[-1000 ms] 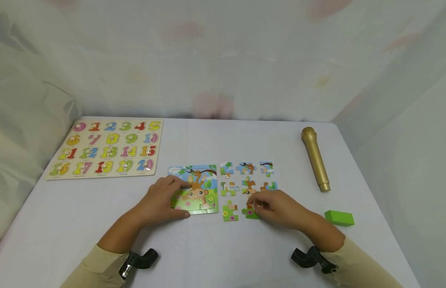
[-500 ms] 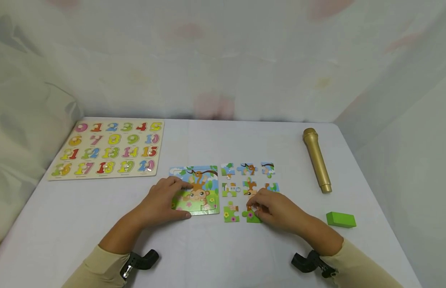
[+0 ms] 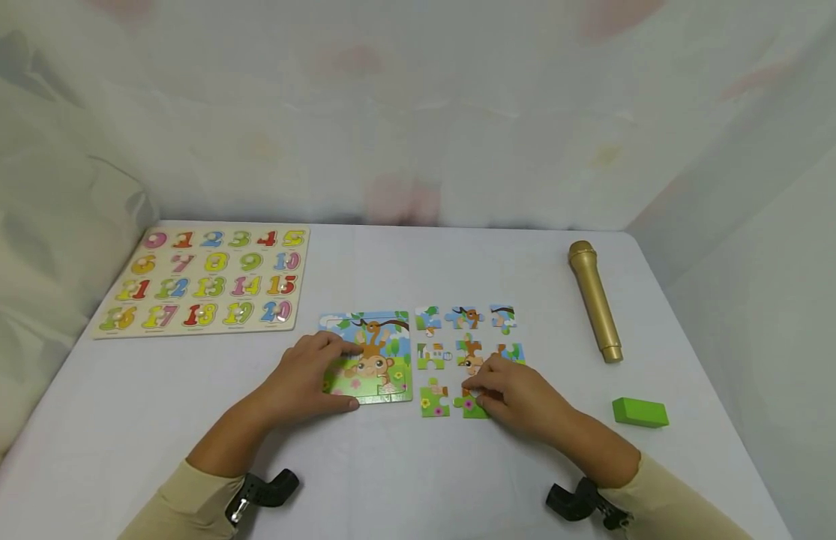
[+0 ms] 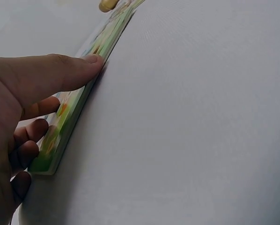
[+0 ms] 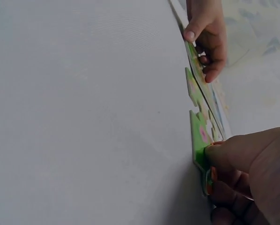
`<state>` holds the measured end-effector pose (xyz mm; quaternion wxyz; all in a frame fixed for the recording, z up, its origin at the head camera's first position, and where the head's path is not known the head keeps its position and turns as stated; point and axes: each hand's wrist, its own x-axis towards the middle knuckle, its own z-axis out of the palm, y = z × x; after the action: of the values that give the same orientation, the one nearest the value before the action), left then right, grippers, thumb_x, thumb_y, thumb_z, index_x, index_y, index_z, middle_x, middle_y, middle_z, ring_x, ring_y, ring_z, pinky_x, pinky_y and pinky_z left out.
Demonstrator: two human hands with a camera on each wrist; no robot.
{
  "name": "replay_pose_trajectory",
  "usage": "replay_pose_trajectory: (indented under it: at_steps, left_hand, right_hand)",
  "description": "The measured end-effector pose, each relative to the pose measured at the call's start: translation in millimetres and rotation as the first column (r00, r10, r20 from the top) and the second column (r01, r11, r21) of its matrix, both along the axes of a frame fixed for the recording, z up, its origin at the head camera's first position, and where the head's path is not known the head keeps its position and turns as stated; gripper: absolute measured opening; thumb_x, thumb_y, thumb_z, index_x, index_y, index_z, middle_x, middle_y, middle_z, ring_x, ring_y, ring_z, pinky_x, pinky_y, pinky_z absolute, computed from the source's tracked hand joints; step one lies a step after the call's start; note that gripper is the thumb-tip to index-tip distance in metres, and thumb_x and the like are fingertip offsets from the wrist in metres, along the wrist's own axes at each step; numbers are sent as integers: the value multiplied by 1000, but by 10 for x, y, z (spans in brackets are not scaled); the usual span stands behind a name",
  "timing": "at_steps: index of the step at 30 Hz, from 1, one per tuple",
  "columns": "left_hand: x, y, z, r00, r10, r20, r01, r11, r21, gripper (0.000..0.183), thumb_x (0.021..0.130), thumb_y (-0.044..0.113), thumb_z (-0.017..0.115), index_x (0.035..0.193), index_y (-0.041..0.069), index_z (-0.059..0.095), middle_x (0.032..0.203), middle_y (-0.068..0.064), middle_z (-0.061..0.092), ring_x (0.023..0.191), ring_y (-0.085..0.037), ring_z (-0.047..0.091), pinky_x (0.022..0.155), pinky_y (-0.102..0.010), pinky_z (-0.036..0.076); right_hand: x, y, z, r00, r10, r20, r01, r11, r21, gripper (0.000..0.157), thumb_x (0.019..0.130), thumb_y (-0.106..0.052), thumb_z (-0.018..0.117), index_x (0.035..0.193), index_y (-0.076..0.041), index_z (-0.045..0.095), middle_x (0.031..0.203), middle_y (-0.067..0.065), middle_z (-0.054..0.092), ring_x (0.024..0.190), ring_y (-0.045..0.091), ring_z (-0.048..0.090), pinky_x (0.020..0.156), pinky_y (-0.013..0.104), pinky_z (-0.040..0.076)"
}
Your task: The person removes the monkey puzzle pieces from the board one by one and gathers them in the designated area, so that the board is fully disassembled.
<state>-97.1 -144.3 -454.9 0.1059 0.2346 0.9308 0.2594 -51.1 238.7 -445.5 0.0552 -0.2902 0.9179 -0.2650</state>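
Observation:
A jigsaw board (image 3: 394, 349) with a monkey picture lies flat near the middle of the table. My left hand (image 3: 303, 375) holds its left part, the thumb at the near edge and the index finger over the picture. Right of the board lie several loose puzzle pieces in rows, among them a flower piece (image 3: 434, 401). With thumb and fingers my right hand (image 3: 522, 390) pinches at a green puzzle piece (image 5: 200, 133) with a pink flower, in the near row. My right fingers hide part of this piece and of its neighbours.
At the back left lies a wooden number board (image 3: 205, 277). A gold toy microphone (image 3: 596, 300) lies at the right, with a green block (image 3: 640, 412) nearer to me. White cloth walls (image 3: 418, 112) close off the table's back and sides.
My right thumb and index finger have closed together slightly over the near-row piece. My left hand stays on the board. The head view has shifted a little.

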Motion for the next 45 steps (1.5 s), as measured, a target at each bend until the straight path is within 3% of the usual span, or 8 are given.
replay_pose_trajectory:
  at_steps: [9,17,24,30,37,45]
  left_hand:
    - [48,-24,-27,999,-10,-42,8,999,-45,77,79,45,95,146,24,66,136,-1,57,129,-31,50,101,-55,41]
    - [126,27,63,994,-37,-105,30,997,-75,70,82,42,94,143,21,68,130,-1,59,122,-27,52,100,-53,43]
    - [155,99,111,986,-11,-163,8,1000,-20,61,83,40,93,137,19,73,129,-2,62,122,-29,54,98,-54,44]
    - [118,180,58,980,-39,-196,55,995,78,58,80,38,96,131,22,75,125,0,64,119,-28,57,96,-53,45]
    - [83,294,-10,983,-64,-171,73,996,44,67,78,44,97,137,23,72,127,2,63,120,-25,56,96,-53,44]
    - [52,329,-57,986,-52,-161,58,998,37,73,75,46,98,138,21,72,124,1,62,117,-24,56,96,-53,45]
  right_hand:
    - [15,-18,-24,999,3,-41,-3,1000,9,22,95,-6,79,115,-14,83,101,-10,61,75,-2,50,66,20,48]
    - [9,-3,14,999,19,-48,-18,1000,5,20,96,-7,78,114,-14,82,102,-9,64,78,0,53,68,22,50]
    - [-35,-49,102,999,19,-28,-19,999,-31,21,96,-9,78,116,-14,80,102,-9,67,81,0,56,71,25,51]
    - [-172,-226,184,998,63,31,-61,997,-40,23,98,-14,76,121,-14,78,103,-10,67,83,3,56,72,26,50]
    - [-315,-492,199,989,138,59,-135,990,-48,27,100,-17,73,126,-13,77,107,-7,70,86,4,59,78,28,51]
    - [-456,-813,206,987,148,63,-148,989,-2,32,98,-21,74,129,-14,75,113,-3,70,91,10,58,78,30,50]
